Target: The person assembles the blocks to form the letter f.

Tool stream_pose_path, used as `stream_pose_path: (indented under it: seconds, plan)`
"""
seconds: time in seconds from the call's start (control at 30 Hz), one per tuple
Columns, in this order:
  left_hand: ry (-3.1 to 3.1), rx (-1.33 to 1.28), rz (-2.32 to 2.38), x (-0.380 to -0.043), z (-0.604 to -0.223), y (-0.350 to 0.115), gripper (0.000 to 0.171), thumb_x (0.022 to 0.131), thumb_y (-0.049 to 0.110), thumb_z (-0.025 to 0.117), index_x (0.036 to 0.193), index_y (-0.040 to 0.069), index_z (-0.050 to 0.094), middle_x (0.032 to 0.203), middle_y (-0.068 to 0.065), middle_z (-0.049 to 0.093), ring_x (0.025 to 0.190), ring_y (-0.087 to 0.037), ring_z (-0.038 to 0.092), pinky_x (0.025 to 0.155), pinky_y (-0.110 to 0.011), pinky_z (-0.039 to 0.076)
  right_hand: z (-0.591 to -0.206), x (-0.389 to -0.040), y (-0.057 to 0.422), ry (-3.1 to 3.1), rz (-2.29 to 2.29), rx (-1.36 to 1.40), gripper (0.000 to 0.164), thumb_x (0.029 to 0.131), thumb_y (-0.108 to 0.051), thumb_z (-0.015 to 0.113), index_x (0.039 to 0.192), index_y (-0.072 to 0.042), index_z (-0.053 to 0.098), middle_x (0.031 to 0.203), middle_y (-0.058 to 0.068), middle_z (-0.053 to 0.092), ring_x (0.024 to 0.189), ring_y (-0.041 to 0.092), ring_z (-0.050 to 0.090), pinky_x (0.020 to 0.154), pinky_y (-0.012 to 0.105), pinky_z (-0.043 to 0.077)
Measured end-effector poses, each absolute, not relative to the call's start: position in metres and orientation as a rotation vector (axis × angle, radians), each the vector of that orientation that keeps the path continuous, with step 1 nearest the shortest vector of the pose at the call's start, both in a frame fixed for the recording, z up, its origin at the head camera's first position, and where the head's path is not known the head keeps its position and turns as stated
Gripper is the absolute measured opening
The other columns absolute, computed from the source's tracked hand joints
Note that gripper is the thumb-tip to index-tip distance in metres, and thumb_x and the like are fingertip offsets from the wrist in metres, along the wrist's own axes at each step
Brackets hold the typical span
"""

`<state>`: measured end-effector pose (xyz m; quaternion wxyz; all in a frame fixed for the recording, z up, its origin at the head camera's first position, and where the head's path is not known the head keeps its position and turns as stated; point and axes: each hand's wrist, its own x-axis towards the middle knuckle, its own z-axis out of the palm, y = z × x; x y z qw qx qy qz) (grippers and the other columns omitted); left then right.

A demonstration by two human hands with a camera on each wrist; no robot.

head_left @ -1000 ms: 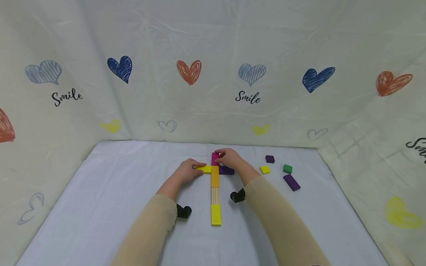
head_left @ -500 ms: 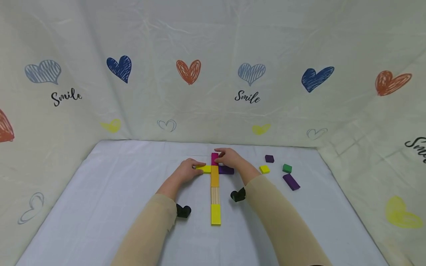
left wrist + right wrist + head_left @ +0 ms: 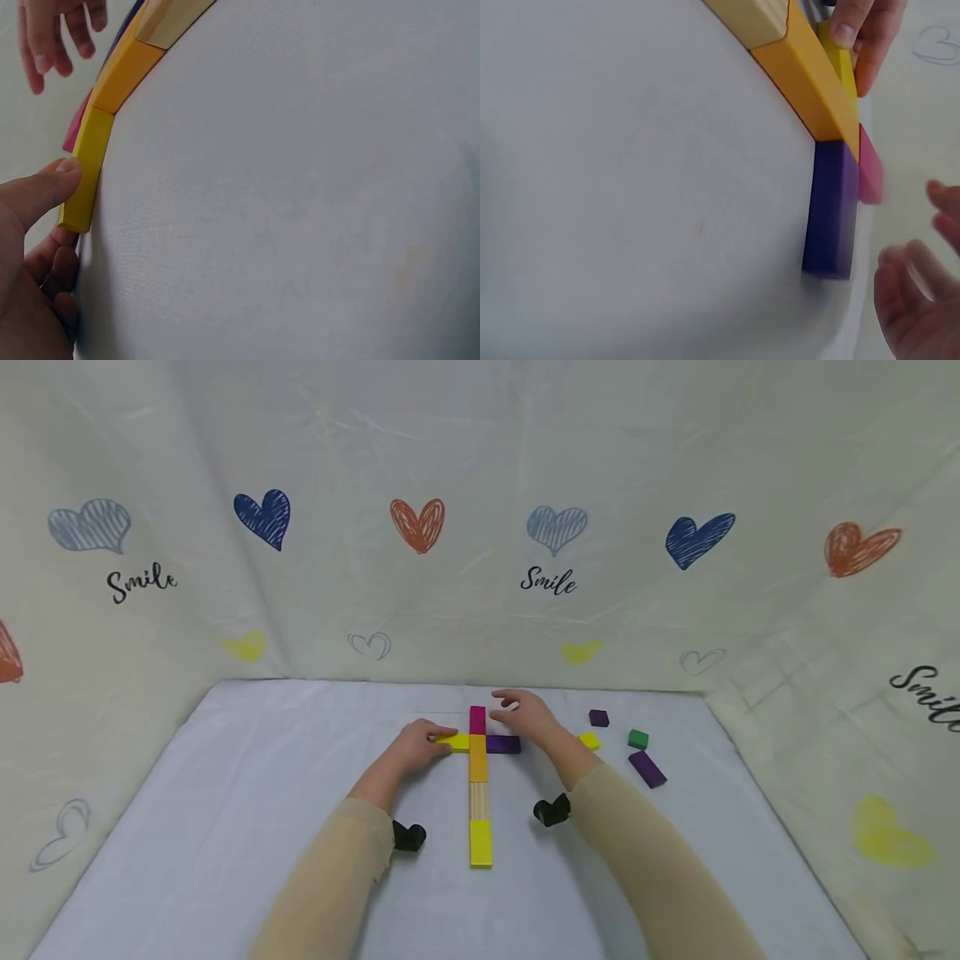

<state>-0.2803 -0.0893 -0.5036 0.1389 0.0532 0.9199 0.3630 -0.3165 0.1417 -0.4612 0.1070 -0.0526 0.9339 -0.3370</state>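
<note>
Flat blocks lie on the white cloth in the shape of a cross. Its stem runs from a yellow block [image 3: 481, 843] through a pale ridged block [image 3: 478, 801] and an orange block [image 3: 478, 758] to a pink block [image 3: 477, 720]. On the right side a purple block [image 3: 504, 744] touches the orange one. My left hand [image 3: 411, 747] pinches the yellow block [image 3: 91, 161] that forms the left arm, thumb on its near side. My right hand [image 3: 528, 717] hovers just right of the pink block, fingers spread and holding nothing; the right wrist view shows a gap between them.
To the right lie a small dark purple block [image 3: 598, 718], a small yellow block [image 3: 589, 741], a green block [image 3: 637, 739] and a longer purple block [image 3: 647, 769]. A hanging cloth with printed hearts [image 3: 417, 526] walls the table's back and sides.
My right hand has let go of the pink block and drawn away to the right. The left hand keeps its hold on the yellow block. The head view has shifted slightly.
</note>
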Motion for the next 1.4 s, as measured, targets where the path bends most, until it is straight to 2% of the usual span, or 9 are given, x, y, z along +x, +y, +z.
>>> stream_pose_path:
  seconds: [0.5, 0.7, 0.97, 1.2, 1.4]
  plan:
    - [2.657, 0.134, 1.057, -0.28, -0.503, -0.088, 0.035, 0.095, 0.028, 0.068, 0.13, 0.03, 0.067, 0.134, -0.009, 0.055, 0.118, -0.028, 0.05, 0.105, -0.046, 0.043, -0.444, -0.283, 0.226, 2.798, -0.973, -0.183, 0.046, 0.094, -0.031, 0.068, 0.137, -0.013, 0.061, 0.128, 0.012, 0.061, 0.114, 0.03, 0.053, 0.088, 0.042, 0.05]
    - [2.686, 0.182, 1.048, -0.279, -0.505, -0.089, 0.035, 0.095, 0.025, 0.068, 0.13, 0.027, 0.068, 0.132, -0.009, 0.056, 0.116, -0.028, 0.051, 0.104, -0.046, 0.043, -0.447, -0.271, 0.268, 2.842, -0.928, -0.143, 0.047, 0.094, -0.03, 0.068, 0.136, -0.01, 0.061, 0.127, 0.015, 0.06, 0.11, 0.031, 0.054, 0.083, 0.039, 0.05]
    - [2.686, 0.197, 1.059, -0.278, -0.504, -0.089, 0.036, 0.095, 0.024, 0.068, 0.13, 0.027, 0.068, 0.132, -0.01, 0.057, 0.113, -0.028, 0.052, 0.103, -0.045, 0.044, -0.454, -0.252, 0.327, 2.883, -0.837, -0.026, 0.052, 0.095, -0.036, 0.066, 0.138, -0.007, 0.058, 0.129, 0.02, 0.058, 0.111, 0.035, 0.054, 0.09, 0.049, 0.049]
    - [2.669, 0.165, 1.065, -0.277, -0.503, -0.089, 0.036, 0.095, 0.023, 0.068, 0.13, 0.028, 0.067, 0.133, -0.009, 0.056, 0.115, -0.027, 0.051, 0.104, -0.046, 0.044, -0.456, -0.231, 0.362, 2.85, -0.833, 0.114, 0.055, 0.095, -0.038, 0.064, 0.136, -0.002, 0.058, 0.128, 0.024, 0.055, 0.106, 0.036, 0.053, 0.076, 0.04, 0.051]
    - [2.658, 0.154, 1.083, -0.276, -0.502, -0.089, 0.036, 0.095, 0.024, 0.068, 0.13, 0.028, 0.067, 0.133, -0.01, 0.055, 0.115, -0.028, 0.05, 0.104, -0.046, 0.044, -0.461, -0.222, 0.379, 2.816, -0.804, 0.153, 0.058, 0.096, -0.04, 0.062, 0.139, -0.001, 0.054, 0.133, 0.027, 0.052, 0.116, 0.042, 0.048, 0.083, 0.049, 0.05]
